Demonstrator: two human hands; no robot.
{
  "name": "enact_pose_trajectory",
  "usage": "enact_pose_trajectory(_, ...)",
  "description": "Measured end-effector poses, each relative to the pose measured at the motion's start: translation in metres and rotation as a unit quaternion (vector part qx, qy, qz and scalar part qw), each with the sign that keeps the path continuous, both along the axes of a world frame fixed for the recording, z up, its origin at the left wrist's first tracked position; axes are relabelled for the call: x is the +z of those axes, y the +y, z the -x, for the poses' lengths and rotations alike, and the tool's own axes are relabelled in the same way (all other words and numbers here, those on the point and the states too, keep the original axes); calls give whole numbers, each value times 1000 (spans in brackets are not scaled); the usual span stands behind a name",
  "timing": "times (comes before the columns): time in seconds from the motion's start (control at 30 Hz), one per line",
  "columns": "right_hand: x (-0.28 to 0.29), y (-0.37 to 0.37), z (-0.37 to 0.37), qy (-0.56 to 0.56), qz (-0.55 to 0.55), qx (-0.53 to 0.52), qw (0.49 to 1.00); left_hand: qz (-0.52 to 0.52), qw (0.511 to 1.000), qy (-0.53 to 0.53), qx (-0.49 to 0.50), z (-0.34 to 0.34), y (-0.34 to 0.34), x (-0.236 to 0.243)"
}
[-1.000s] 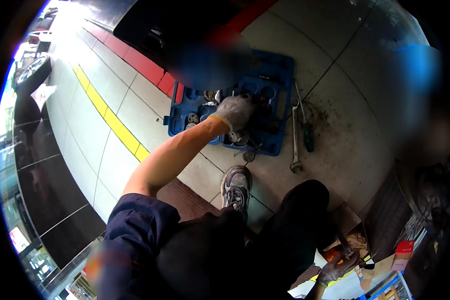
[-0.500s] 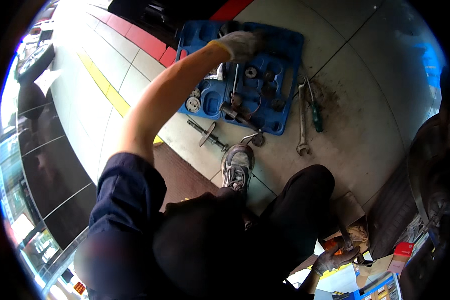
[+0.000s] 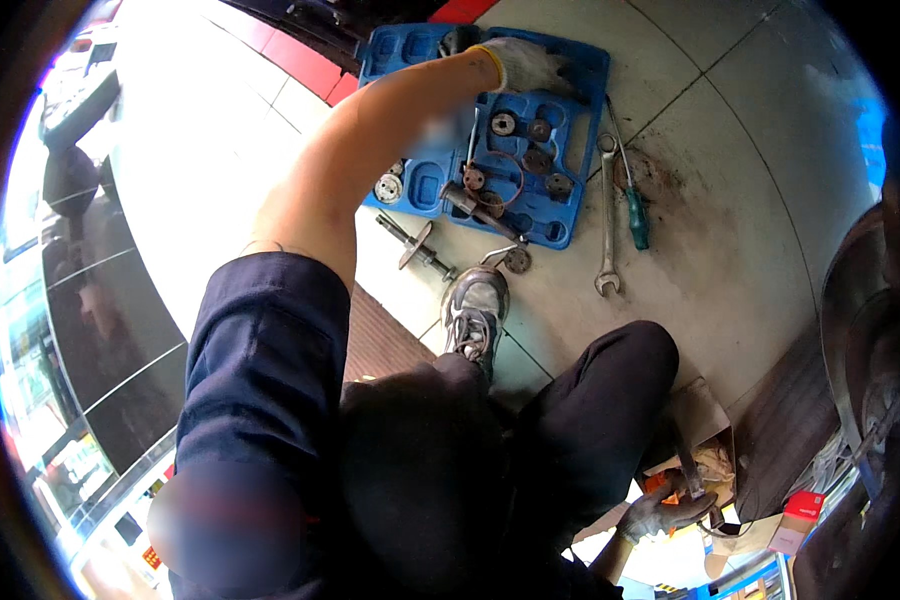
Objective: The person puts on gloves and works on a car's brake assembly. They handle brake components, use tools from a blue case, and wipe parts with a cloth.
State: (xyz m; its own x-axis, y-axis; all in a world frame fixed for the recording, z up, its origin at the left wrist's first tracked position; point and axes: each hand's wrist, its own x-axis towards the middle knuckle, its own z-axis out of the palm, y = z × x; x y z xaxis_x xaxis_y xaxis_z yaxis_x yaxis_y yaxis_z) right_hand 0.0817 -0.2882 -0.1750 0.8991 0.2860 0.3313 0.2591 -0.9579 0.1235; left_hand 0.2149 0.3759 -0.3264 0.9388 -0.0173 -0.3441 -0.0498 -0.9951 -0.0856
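Observation:
My left hand (image 3: 528, 66), in a pale work glove with a yellow cuff, reaches over the upper part of an open blue tool case (image 3: 425, 170). Its fingertips blend into dark parts there, so their grip is unclear. Round metal discs (image 3: 503, 123) sit in the case's moulded slots. A dark cylindrical tool (image 3: 470, 200) lies across its lower edge. At the lower right, my gloved right hand (image 3: 650, 517) is closed around the lower end of a dark metal bar-like piece (image 3: 688, 466), beside an open cardboard box (image 3: 698, 412).
A threaded tool with a disc (image 3: 417, 243) and a small round part (image 3: 517, 260) lie near my shoe (image 3: 476, 310). Right of the case are a combination wrench (image 3: 607, 215) and a green-handled screwdriver (image 3: 637, 220). A red and white box (image 3: 798, 517) stands at the lower right.
My left hand has shifted slightly right over the case, showing more of the discs below it. My right hand stays by the cardboard box. The view has shifted slightly.

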Motion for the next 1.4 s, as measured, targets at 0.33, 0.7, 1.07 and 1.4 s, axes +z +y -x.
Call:
enact_pose_trajectory(0.33,23,5,14,116,-64,-31,991,85,973,-137,167,50,31,65)
enact_pose_trajectory(0.7,47,-12,60,216,-311,-27,925,510,839,75,174,68,-23,156)
enact_pose_trajectory(1.07,31,-55,90,268,-247,-110,925,329,854,141,-377,85,-289,273)
enact_pose_trajectory(1.4,19,-79,38,323,-245,-48,913,341,852,380,-116,155,-294,244)
